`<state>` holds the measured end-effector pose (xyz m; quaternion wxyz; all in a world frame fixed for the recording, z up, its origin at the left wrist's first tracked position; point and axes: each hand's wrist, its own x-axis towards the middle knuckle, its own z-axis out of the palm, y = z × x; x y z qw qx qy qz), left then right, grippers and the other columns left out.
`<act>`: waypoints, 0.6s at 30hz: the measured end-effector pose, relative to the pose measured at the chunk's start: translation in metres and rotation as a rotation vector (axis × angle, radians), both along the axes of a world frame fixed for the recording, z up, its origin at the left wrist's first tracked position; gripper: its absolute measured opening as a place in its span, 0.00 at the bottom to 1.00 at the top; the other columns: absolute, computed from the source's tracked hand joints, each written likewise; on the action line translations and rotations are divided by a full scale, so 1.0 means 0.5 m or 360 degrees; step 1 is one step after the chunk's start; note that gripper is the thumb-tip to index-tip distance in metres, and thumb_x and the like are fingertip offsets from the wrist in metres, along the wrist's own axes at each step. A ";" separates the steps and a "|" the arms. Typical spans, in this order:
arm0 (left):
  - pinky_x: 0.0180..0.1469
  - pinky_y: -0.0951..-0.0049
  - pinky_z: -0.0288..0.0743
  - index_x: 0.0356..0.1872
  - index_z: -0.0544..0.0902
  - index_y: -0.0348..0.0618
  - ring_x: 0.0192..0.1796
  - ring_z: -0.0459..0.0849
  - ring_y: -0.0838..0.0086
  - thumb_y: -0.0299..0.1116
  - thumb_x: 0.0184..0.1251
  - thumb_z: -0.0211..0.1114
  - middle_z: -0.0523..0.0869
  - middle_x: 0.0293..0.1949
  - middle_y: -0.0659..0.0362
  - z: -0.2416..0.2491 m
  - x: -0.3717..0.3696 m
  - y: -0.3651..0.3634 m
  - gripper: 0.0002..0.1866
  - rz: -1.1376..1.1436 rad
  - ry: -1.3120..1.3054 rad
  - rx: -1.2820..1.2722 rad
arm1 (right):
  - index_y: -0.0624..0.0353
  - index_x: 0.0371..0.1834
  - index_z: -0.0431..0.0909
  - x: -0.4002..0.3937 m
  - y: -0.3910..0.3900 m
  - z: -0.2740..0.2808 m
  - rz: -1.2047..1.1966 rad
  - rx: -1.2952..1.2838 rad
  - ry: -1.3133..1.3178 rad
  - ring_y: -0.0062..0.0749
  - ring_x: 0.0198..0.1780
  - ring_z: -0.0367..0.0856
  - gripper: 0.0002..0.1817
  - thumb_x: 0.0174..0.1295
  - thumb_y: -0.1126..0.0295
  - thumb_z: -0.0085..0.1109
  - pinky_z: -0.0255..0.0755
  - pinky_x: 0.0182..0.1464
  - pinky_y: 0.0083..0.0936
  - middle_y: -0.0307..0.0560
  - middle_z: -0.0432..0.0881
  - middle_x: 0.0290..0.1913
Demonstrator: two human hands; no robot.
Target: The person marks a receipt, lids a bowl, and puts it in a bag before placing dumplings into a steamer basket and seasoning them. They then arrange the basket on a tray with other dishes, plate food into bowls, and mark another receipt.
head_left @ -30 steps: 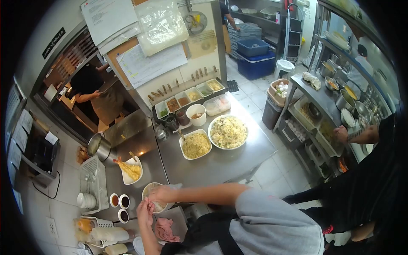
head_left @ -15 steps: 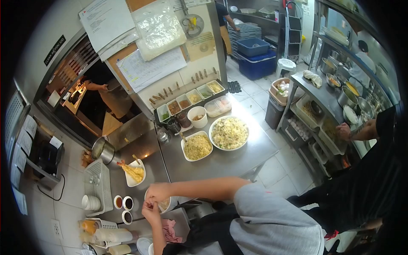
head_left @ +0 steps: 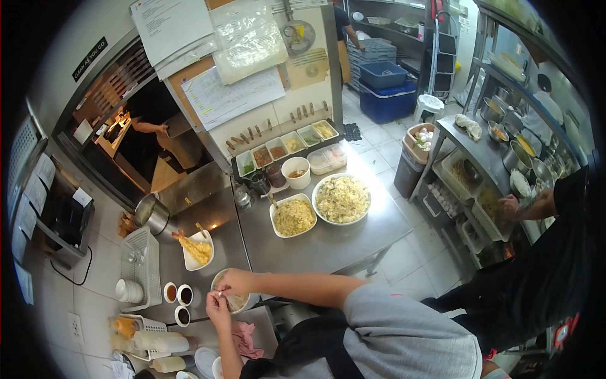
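My right hand (head_left: pixel 235 282) and my left hand (head_left: pixel 218 306) meet with fingers pinched together at the left rim of a round white bowl (head_left: pixel 247 302). What they pinch is too small and covered to make out. Something pale and thin lies in the bowl, partly under my right hand. Just beyond is a white dish of tempura shrimp (head_left: pixel 197 251). Three small cups of dark and reddish sauce (head_left: pixel 184 294) stand left of my hands. A pink cloth (head_left: pixel 246 339) lies below the bowl.
A square bowl (head_left: pixel 294 215) and a large round bowl (head_left: pixel 343 199) of yellowish food stand on the steel counter (head_left: pixel 328 249). Behind them are topping tubs (head_left: pixel 293 144). A white basket (head_left: pixel 140 268) lines the left wall. A co-worker's arm (head_left: pixel 536 206) is at the right shelves.
My view has shifted slightly. My hands stay together at the bowl, fingers a little rearranged. The co-worker on the right has shifted a little.
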<state>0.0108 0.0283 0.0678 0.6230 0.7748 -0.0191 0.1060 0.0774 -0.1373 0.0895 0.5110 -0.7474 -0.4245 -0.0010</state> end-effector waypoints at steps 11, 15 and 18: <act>0.32 0.79 0.71 0.37 0.78 0.36 0.29 0.76 0.81 0.21 0.67 0.52 0.79 0.30 0.62 0.023 -0.042 -0.029 0.05 0.0268 -0.0111 0.0242 | 0.63 0.38 0.72 -0.052 0.053 -0.040 -0.0614 -0.0271 -0.0351 0.55 0.31 0.81 0.14 0.55 0.64 0.58 0.75 0.35 0.44 0.59 0.80 0.32; 0.37 0.72 0.73 0.42 0.80 0.36 0.33 0.79 0.72 0.20 0.63 0.55 0.80 0.32 0.56 0.071 -0.037 -0.033 0.08 0.0249 -0.0045 0.0471 | 0.58 0.38 0.73 -0.051 0.042 -0.029 -0.0548 0.0022 -0.0252 0.53 0.31 0.81 0.10 0.55 0.67 0.57 0.74 0.34 0.44 0.54 0.80 0.30; 0.43 0.67 0.72 0.44 0.81 0.38 0.38 0.78 0.63 0.21 0.58 0.59 0.78 0.34 0.54 0.098 -0.026 -0.021 0.12 0.0107 -0.0376 0.1109 | 0.55 0.36 0.73 -0.038 0.046 -0.048 -0.0550 0.0069 -0.0193 0.52 0.31 0.80 0.10 0.53 0.66 0.60 0.73 0.34 0.44 0.52 0.79 0.27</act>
